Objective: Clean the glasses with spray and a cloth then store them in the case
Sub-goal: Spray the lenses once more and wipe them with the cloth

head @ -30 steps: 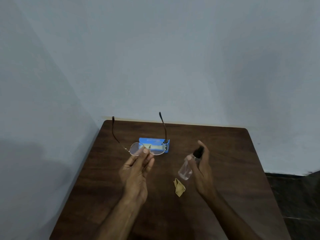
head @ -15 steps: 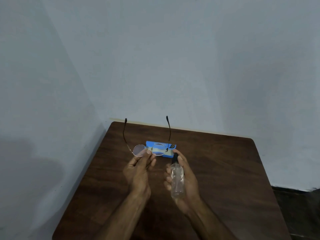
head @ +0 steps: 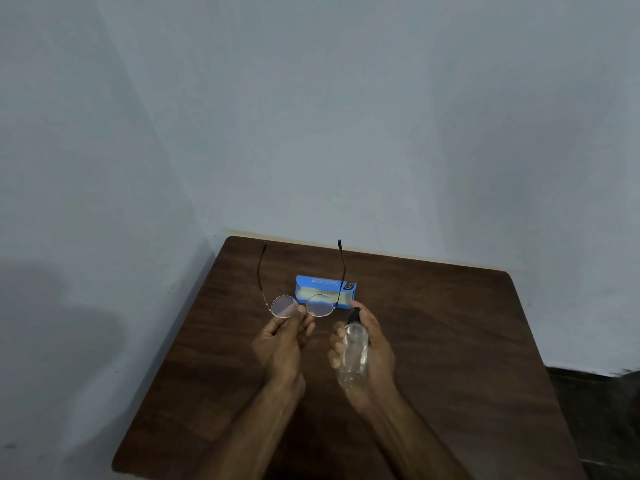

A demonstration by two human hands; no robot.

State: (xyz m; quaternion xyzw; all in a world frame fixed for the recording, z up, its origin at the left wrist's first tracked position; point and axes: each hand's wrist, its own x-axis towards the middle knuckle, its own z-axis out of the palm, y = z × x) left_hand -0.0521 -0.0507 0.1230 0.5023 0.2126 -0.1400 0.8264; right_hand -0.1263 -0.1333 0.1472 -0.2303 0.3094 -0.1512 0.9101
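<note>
My left hand (head: 282, 344) pinches thin round-lensed glasses (head: 301, 305) at the bridge, holding them above the table with both temples unfolded and pointing away from me. My right hand (head: 372, 351) grips a clear spray bottle (head: 354, 355) with a black nozzle, its top aimed toward the right lens. The two hands are close together, a small gap between them. A blue glasses case (head: 325, 284) lies on the table behind the glasses. The yellow cloth is hidden, probably under my hands.
The dark brown wooden table (head: 450, 341) stands in a corner, against pale walls at the back and left. A dark floor (head: 602, 410) shows past the table's right edge.
My right hand lifted the spray bottle off the table and brought it in beside the glasses, nozzle toward the lenses. The cloth is now hidden. The left hand held steady.
</note>
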